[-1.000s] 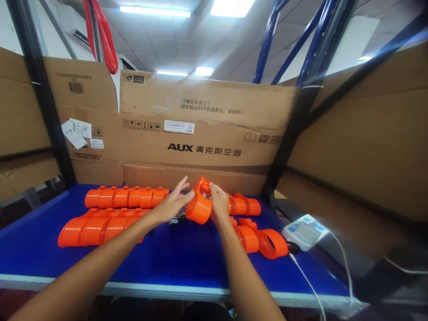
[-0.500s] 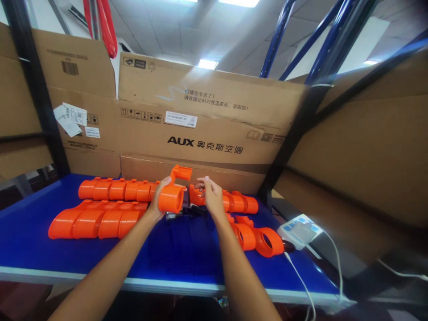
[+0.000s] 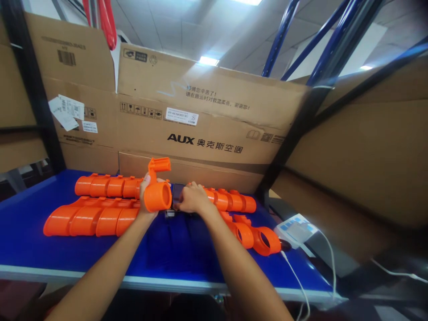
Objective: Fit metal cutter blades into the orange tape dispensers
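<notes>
My left hand [image 3: 146,206] grips an orange plastic ring-shaped part [image 3: 156,197] with an arm and a ribbed tab rising from its top. The ring's round opening faces right. My right hand [image 3: 193,199] is at a dark box [image 3: 178,191] in the middle of the table, its fingers bent down and pinched together. Whatever they hold, if anything, is hidden. Left of my hands lie a back row [image 3: 100,186] and a front row [image 3: 87,220] of similar orange parts. More orange parts [image 3: 230,201] stand behind and to the right of my right hand.
A white device with a panel [image 3: 296,229] and white cable sits at the right of the blue table [image 3: 187,263]. Two orange rings [image 3: 266,240] lie beside it. Cardboard sheets [image 3: 207,120] wall off the back, and a dark metal post [image 3: 287,142] slants up at the right.
My left hand has moved left with the orange part. My right hand has come down and left from above the table to the dark box, its fingers closing. The view has shifted slightly.
</notes>
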The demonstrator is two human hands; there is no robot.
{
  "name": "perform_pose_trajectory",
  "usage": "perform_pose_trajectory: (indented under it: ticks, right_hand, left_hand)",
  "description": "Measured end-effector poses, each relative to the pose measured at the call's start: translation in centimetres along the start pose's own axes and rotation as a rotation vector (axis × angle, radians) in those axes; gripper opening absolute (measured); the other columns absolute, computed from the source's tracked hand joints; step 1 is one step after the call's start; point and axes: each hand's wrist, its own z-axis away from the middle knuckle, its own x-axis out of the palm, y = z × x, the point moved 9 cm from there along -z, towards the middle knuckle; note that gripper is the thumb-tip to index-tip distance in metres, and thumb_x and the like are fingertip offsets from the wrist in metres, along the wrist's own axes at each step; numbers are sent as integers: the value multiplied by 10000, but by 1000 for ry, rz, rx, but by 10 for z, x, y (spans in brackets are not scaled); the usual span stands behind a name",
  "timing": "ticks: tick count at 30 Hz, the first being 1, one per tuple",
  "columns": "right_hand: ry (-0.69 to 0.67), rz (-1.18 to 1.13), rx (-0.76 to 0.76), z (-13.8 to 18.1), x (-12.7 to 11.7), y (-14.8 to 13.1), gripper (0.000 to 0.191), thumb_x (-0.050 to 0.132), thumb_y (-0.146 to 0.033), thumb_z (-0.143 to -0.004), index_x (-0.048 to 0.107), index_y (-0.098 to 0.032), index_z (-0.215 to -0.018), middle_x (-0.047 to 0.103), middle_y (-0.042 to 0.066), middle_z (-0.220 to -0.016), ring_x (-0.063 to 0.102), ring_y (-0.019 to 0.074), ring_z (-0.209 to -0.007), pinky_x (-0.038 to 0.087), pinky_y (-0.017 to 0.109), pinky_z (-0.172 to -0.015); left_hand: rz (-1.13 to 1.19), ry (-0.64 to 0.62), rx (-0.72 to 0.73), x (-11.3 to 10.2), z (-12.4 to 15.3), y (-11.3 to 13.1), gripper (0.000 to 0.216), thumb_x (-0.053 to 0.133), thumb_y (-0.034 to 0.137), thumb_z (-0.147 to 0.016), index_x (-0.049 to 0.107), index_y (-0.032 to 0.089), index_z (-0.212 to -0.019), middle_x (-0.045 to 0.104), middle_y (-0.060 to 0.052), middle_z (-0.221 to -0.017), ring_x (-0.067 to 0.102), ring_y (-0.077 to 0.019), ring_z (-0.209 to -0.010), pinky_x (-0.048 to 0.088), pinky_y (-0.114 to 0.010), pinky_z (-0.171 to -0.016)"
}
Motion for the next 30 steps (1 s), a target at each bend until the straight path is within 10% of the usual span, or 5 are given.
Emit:
perform_pose_trajectory:
  ticks: [19, 30]
  right_hand:
    - [-23, -34, -87, -3, 13, 0, 197, 770, -467, -729, 832, -281, -737, 791, 85, -804, 670, 312, -1008, 470, 340, -837]
    - [240, -357, -24, -1, -12, 27, 80, 724, -277, -704, 735, -216, -654, 773, 87, -828, 664, 276, -956, 459, 336, -847]
  left_hand:
    - [54, 30, -56, -5, -1, -6, 506, 633, 630, -818, 693, 135, -729, 708, -64, -616, 647, -183, -482, 531, -282, -461]
    - [34, 61, -42, -8, -3, -5, 474, 669, 622, -801, 685, 155, -715, 722, -54, -629, 649, -183, -490, 521, -283, -468]
